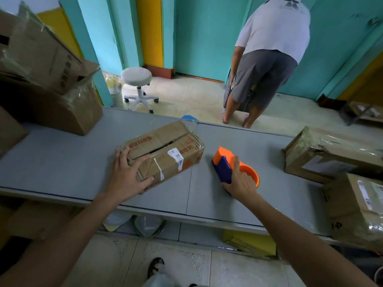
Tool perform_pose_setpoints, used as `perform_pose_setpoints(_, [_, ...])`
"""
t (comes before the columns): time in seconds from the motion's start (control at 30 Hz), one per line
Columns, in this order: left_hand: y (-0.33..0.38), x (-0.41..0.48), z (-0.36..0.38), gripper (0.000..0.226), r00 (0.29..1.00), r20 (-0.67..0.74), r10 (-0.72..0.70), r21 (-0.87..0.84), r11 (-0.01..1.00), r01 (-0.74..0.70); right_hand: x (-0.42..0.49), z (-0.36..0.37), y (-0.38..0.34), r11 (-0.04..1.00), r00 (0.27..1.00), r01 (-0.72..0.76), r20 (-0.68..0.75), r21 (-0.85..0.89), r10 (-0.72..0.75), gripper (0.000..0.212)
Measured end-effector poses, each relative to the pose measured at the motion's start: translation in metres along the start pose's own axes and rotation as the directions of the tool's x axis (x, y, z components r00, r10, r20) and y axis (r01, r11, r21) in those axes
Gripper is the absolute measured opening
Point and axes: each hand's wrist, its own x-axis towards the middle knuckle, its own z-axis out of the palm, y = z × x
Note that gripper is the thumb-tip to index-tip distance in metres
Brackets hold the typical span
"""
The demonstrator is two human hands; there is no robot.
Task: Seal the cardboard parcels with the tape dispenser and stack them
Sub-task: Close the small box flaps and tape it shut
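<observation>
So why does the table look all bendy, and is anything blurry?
In the head view the wide-angle lens bows the grey table and the teal walls near the edges. The right hand on the orange and blue tape dispenser is slightly smeared, while the parcel under the left hand looks sharp. Plastic wrap on the side boxes shows glare.

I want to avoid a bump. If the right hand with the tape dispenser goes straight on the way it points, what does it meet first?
Probably the cardboard parcel held by the left hand. The right hand and tape dispenser point up-left toward its near right corner; bare table lies between.
</observation>
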Motion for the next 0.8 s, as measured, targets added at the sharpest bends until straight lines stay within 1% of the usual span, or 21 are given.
perform_pose_setpoints(0.1, [-0.001,0.0,0.001,0.072,1.0,-0.008,0.009,0.002,1.0,-0.009,0.006,0.001,0.002,0.998,0.997,0.033,0.066,-0.051,-0.03,0.098])
perform_pose_setpoints(0.17, [-0.002,0.0,0.002,0.071,1.0,-0.008,0.017,-0.001,1.0,-0.017,0.011,-0.004,0.0,0.999,0.993,0.037,0.115,-0.037,-0.032,0.101])
perform_pose_setpoints(0.2, [-0.002,0.001,0.001,0.071,1.0,-0.004,0.02,-0.005,1.0,-0.02,0.015,-0.007,-0.001,1.0,0.989,0.026,0.143,-0.003,-0.026,0.103])
perform_pose_setpoints(0.3, [-0.004,0.002,0.0,0.071,1.0,0.01,0.021,-0.022,1.0,-0.02,0.022,-0.017,0.0,0.983,0.972,-0.043,0.233,0.181,-0.001,0.112])
perform_pose_setpoints(0.4, [-0.005,0.002,-0.002,0.07,0.999,0.034,0.036,-0.034,0.999,-0.035,0.024,-0.023,0.003,0.959,0.957,-0.079,0.291,0.272,-0.004,0.113])
perform_pose_setpoints(0.47, [-0.005,0.002,-0.004,0.07,0.998,0.046,0.05,-0.035,0.998,-0.049,0.027,-0.031,0.005,0.937,0.945,-0.094,0.326,0.337,-0.023,0.105])
perform_pose_setpoints(0.53, [-0.006,0.003,-0.005,0.07,0.996,0.069,0.058,-0.036,0.998,-0.055,0.028,-0.043,0.008,0.883,0.929,-0.109,0.362,0.456,-0.072,0.085])
perform_pose_setpoints(0.6, [-0.011,0.005,-0.007,0.07,0.993,0.089,0.08,-0.039,0.996,-0.077,0.024,-0.058,0.01,0.798,0.917,-0.126,0.376,0.589,-0.133,0.066])
perform_pose_setpoints(0.67, [-0.014,0.005,-0.008,0.071,0.984,0.109,0.141,-0.047,0.99,-0.136,0.016,-0.079,0.008,0.702,0.915,-0.129,0.357,0.7,-0.188,0.058])
perform_pose_setpoints(0.73, [-0.013,0.007,-0.011,0.076,0.964,0.157,0.213,-0.048,0.977,-0.208,0.007,-0.107,0.0,0.623,0.904,-0.104,0.334,0.775,-0.265,0.052])
perform_pose_setpoints(0.77, [-0.011,0.008,-0.012,0.08,0.95,0.192,0.247,-0.044,0.969,-0.243,0.002,-0.121,-0.006,0.601,0.894,-0.094,0.333,0.793,-0.3,0.049])
perform_pose_setpoints(0.8, [-0.01,0.01,-0.013,0.083,0.933,0.226,0.282,-0.034,0.959,-0.281,-0.002,-0.133,-0.013,0.604,0.887,-0.078,0.332,0.793,-0.322,0.048])
